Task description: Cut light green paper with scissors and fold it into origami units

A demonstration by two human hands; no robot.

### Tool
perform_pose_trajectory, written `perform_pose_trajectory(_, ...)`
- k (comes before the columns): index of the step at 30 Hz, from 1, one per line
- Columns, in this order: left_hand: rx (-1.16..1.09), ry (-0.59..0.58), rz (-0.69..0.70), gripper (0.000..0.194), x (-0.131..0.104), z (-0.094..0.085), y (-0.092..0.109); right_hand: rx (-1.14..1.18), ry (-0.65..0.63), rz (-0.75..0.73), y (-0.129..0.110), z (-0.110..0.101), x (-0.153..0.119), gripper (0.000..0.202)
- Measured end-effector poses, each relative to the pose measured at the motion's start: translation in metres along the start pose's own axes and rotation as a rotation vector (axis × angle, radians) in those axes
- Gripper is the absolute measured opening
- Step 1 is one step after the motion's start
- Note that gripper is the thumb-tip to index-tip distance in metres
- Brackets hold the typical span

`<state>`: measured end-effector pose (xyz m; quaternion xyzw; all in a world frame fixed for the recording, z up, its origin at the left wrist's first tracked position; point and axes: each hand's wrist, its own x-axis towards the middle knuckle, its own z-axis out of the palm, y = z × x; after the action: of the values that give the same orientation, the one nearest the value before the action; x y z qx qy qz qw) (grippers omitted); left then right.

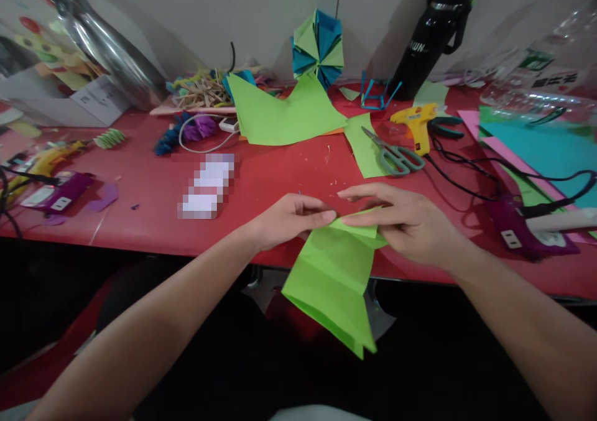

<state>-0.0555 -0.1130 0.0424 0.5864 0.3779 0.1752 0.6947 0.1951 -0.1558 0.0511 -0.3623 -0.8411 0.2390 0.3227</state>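
Observation:
Between my two hands is a folded sheet of bright green paper (pixel 333 259), creased across and hanging past the front edge of the table. My left hand (pixel 298 217) pinches its upper left corner between thumb and fingers. At the upper right, my right hand (pixel 405 222) grips the paper, with the thumb beneath or behind it and the index finger stretched out above. Beyond my hands lie grey-green scissors (pixel 398 160), partly on a small green paper piece (pixel 366 150). A larger green sheet (pixel 289 116) rests farther back.
A yellow glue gun (pixel 417 125) trails a black cord to a purple power strip (pixel 527 228) at right. Coloured sheets (pixel 541 141) lie beyond it. Along the wall stand a black bottle (pixel 429 41), a blue-green paper wheel (pixel 318 48) and a steel flask (pixel 107 48). A blurred-out rectangle (pixel 208 185) lies left.

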Motion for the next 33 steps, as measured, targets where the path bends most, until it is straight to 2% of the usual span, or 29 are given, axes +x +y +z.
perform_pose_trajectory(6,-0.034,0.090,0.066,0.034,0.000,-0.001,-0.003,-0.100,0.009,-0.030,-0.009,0.004,-0.001,0.062)
perform_pose_trajectory(8,-0.052,0.158,0.113,0.033,0.000,-0.002,-0.003,-0.112,0.080,0.045,-0.012,0.004,0.000,0.070)
perform_pose_trajectory(10,-0.084,0.231,0.150,0.033,0.000,-0.002,-0.003,-0.067,0.212,0.156,-0.012,0.004,0.001,0.075)
perform_pose_trajectory(13,-0.140,0.259,0.167,0.030,-0.001,-0.002,-0.003,0.185,0.376,0.384,-0.006,0.007,0.004,0.063)
perform_pose_trajectory(16,-0.214,0.199,0.160,0.029,-0.002,0.000,-0.001,0.497,0.309,0.581,-0.003,0.011,0.007,0.040)
perform_pose_trajectory(19,-0.313,0.147,0.113,0.027,-0.003,0.005,0.000,0.615,0.272,0.624,-0.005,0.016,0.009,0.027)
perform_pose_trajectory(23,-0.410,0.149,0.012,0.030,-0.004,0.011,-0.001,0.657,0.231,0.647,-0.012,0.020,0.010,0.024)
perform_pose_trajectory(26,-0.402,0.066,-0.028,0.036,-0.005,0.014,-0.002,0.682,0.157,0.669,-0.014,0.021,0.010,0.026)
perform_pose_trajectory(29,-0.349,0.003,-0.015,0.042,-0.006,0.017,-0.002,0.661,0.164,0.670,-0.014,0.024,0.012,0.031)
perform_pose_trajectory(33,-0.255,0.042,0.033,0.042,-0.005,0.023,-0.004,0.651,0.188,0.670,-0.014,0.028,0.013,0.031)
